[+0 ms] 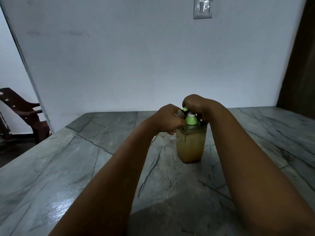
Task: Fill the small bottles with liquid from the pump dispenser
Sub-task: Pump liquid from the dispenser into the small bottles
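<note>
Head view: small bottle (pixel 178 113) in left-hand grip (pixel 167 120).

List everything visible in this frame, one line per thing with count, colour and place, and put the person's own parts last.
pump dispenser: 1, clear body with yellowish-brown liquid and a green pump top, upright on the table right of centre
small bottle: 1, clear, held up at the green nozzle
white cap: 1, small, on the table just left of the dispenser; too blurred to be sure what it is
table: 1, grey veined stone, fills the lower frame
light switch: 1, silver-grey, on the wall at top
wall: 1, pale blue-white, behind the table
chair: 1, dark brown, far left
left hand: 1, holds the small bottle
right hand: 1, curled over the pump top
</note>
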`<state>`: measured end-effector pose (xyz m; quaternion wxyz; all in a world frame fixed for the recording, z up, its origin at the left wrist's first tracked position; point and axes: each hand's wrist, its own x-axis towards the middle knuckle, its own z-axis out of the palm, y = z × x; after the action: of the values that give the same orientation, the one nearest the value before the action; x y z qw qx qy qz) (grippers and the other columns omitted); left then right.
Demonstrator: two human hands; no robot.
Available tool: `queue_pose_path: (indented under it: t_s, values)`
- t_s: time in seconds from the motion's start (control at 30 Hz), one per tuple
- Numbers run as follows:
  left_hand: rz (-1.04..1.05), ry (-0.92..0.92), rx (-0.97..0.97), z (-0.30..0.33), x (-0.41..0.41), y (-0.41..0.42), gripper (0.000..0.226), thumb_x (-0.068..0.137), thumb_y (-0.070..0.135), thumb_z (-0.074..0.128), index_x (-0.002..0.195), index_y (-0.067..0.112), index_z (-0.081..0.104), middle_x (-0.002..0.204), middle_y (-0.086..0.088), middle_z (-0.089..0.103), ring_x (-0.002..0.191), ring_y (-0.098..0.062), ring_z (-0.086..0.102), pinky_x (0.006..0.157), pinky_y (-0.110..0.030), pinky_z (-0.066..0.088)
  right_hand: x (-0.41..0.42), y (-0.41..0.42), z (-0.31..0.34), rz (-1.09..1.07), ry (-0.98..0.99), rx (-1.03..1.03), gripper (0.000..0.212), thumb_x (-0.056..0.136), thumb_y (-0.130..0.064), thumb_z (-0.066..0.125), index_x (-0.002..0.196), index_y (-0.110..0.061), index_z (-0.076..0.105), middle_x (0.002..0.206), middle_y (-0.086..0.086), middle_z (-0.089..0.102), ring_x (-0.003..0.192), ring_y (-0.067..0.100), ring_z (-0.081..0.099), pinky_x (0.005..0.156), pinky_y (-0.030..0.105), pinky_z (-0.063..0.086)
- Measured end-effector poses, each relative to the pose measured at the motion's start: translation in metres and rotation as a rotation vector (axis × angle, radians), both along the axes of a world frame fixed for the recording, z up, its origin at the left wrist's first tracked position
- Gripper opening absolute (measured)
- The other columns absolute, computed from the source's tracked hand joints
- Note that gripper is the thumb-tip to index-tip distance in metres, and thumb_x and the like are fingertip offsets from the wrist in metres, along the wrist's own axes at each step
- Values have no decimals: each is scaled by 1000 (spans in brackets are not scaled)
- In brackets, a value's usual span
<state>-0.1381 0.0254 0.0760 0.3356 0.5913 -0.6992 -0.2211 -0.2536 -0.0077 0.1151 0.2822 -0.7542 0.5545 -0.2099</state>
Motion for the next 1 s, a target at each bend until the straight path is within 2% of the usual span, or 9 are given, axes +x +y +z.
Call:
queue_pose_path:
  t_s: [0.07, 0.23, 0.37, 0.47, 0.63, 0.73, 0.77, 0.87, 1.0]
  values:
    - [-4, 15, 12, 0, 2, 0, 22, 82, 6, 60, 99, -7, 64, 65, -6, 56, 46, -11, 53, 45, -19, 46, -4, -2, 1, -3, -9, 24, 35, 88, 1, 37, 57, -11, 28, 59, 7, 28, 53, 18, 25, 52, 22, 26]
    - [8, 52, 52, 2, 3, -2, 22, 83, 7, 60, 101, -4, 66, 65, -5, 57, 48, -12, 54, 46, -20, 47, -9, 3, 6, -11, -106, 173, 33, 90, -27, 43, 61, -11, 42, 60, 4, 44, 53, 19, 33, 58, 24, 27]
    - [11, 35, 45, 3, 0, 0, 21, 83, 7, 59, 99, -5, 65, 66, -6, 58, 48, -13, 55, 45, -20, 48, -5, 5, 4, 62, 27, -26, 37, 94, -1, 40, 58, -6, 35, 59, 8, 35, 52, 19, 30, 53, 22, 27]
    - [12, 42, 51, 2, 0, 0, 18, 84, 8, 58, 96, -3, 66, 66, -6, 58, 49, -14, 55, 45, -20, 48, -2, 9, 3, 25, 67, -35, 42, 89, 11, 40, 53, -8, 32, 57, 9, 30, 53, 20, 30, 48, 23, 26]
    - [5, 38, 39, 2, 0, 1, 6, 83, 6, 57, 83, 3, 63, 63, -6, 56, 49, -15, 54, 46, -20, 48, 2, 7, -1, 30, 45, -75, 41, 91, 5, 47, 56, -10, 33, 61, 8, 33, 61, 26, 38, 53, 26, 34]
    - [2, 27, 27, 2, 0, 2, 8, 83, 6, 57, 85, 1, 63, 64, -7, 57, 49, -15, 55, 45, -20, 49, 1, 5, -2, -9, -23, -97, 35, 96, -4, 40, 64, -15, 34, 68, 2, 36, 57, 17, 37, 72, 30, 39]
    - [2, 27, 26, 2, 0, 1, 9, 83, 6, 57, 86, 0, 64, 65, -7, 57, 50, -15, 55, 46, -20, 49, 1, 3, -1, -4, 6, -105, 35, 96, -3, 39, 63, -14, 34, 68, 3, 35, 57, 19, 37, 72, 30, 39]
    - [8, 34, 32, 3, 0, 1, 11, 82, 6, 57, 88, 0, 64, 65, -7, 57, 48, -14, 54, 45, -19, 48, 0, 5, 0, 32, 48, -79, 37, 92, 8, 37, 58, -7, 33, 62, 9, 32, 56, 25, 34, 52, 24, 35]
    - [18, 35, 33, 2, 1, -1, 14, 81, 7, 59, 90, -1, 65, 64, -7, 56, 47, -13, 53, 46, -20, 48, -2, 4, 2, -3, 39, -64, 30, 92, 2, 36, 64, -5, 37, 64, 10, 37, 53, 21, 34, 55, 26, 39]
